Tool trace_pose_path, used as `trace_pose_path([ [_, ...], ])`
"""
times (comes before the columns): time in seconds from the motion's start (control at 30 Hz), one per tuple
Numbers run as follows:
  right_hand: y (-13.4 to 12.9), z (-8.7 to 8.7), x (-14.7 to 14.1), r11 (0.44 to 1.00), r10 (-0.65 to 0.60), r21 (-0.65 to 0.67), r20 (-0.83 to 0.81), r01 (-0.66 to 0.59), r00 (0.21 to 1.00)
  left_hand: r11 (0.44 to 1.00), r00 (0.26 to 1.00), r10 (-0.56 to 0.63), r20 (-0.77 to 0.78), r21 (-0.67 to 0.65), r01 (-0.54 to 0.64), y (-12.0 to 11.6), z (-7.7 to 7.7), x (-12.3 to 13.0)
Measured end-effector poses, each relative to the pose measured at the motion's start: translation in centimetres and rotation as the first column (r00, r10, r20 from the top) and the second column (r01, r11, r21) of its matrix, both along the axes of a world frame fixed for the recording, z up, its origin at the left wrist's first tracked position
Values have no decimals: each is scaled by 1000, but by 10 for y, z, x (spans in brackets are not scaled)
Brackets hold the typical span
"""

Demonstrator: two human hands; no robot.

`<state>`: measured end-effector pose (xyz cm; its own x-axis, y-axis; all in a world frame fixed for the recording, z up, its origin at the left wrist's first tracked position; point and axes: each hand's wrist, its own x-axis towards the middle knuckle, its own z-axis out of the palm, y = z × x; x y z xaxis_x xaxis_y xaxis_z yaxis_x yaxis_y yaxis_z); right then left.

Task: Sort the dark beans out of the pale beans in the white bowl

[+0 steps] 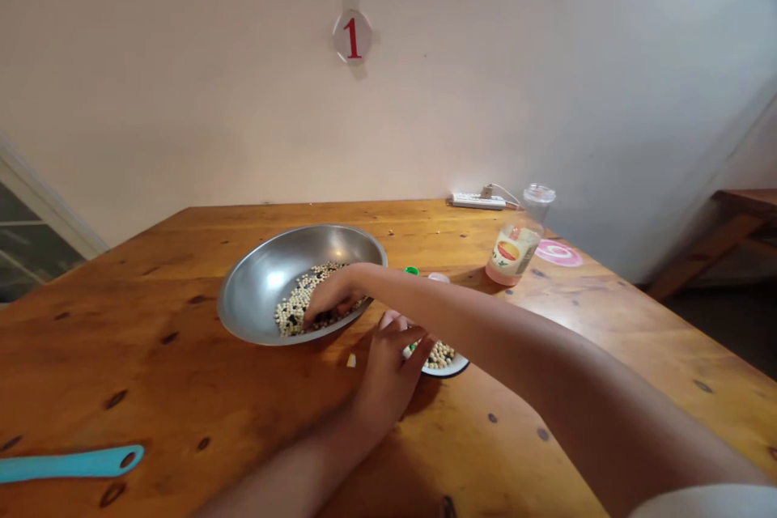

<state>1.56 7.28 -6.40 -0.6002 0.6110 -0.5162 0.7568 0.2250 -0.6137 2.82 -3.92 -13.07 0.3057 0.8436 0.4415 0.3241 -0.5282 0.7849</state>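
R hand: fingers bent down into mixed beans; tips hidden, can't tell if any held. Beans prob. hard, light, apt to roll; pinch singly or scoop w/ cupped fingers. Steel bowl: around R hand's fingers; likely stiff, slick; hold by rim, opp. sides. L hand: part-curled at sm. dish, just right of it, w/ more beans; can't confirm grip. Dish prob. rigid, poss. chippable; take by rim. Beyond R forearm: green cap, upright bottle. Well left of L hand: aqua handle.
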Motion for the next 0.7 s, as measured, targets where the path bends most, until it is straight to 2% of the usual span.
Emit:
trace_pose_path([
  [0.1,1,0,0,975,122,-186,5,-119,993,1000,1000,4,-3,-9,-4,0,1,0],
  [0.17,2,1,1,964,139,-226,-14,-139,990,1000,1000,4,7,1,-4,0,2,0],
  [0.23,3,4,2,970,124,-206,-41,-130,991,1000,1000,6,18,10,-6,0,3,0],
  [0.37,8,8,6,997,69,-36,-72,-72,995,1000,1000,17,17,-2,-17,-1,3,0],
  [0.47,12,7,5,990,22,142,-7,-21,1000,1000,1000,12,10,2,-12,-2,2,0],
  [0.6,14,3,3,936,15,347,150,-66,989,1000,1000,11,18,13,-11,-1,3,0],
  [0.7,13,0,6,861,-13,498,223,-102,975,1000,999,-6,42,20,5,-1,4,0],
])
